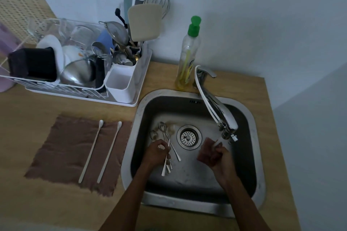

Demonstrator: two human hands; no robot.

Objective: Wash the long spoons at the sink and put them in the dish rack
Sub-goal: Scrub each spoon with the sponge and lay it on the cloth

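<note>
1. The left hand (156,153) is clamped around the stems of a bundle of metal spoons (163,127), low in the sink (187,205). Their bowls lie on the sink floor beside the drain.
2. The right hand (222,155) grips a reddish rag (205,153) under the tap (219,112). A pale tip shows above its fingers, and I cannot tell what it is.
3. Two white spoons (91,151) lie side by side on a brown mat (62,152) on the desk (37,202), well apart from the sink.
4. Handling, as I judge it: the metal spoons are light, stiff and thin. Wet, they will likely slip and fan out of a loose bundle.
5. Hold them mid-stem, one or two at a time, and wipe towards the bowl.
6. The white spoons look light too, though their material is unclear. Pinch them near the middle so they balance.
7. The rack (144,73) is crowded, but its white caddy (120,84) has a free front slot. Spoons could go in there stem down.
</note>
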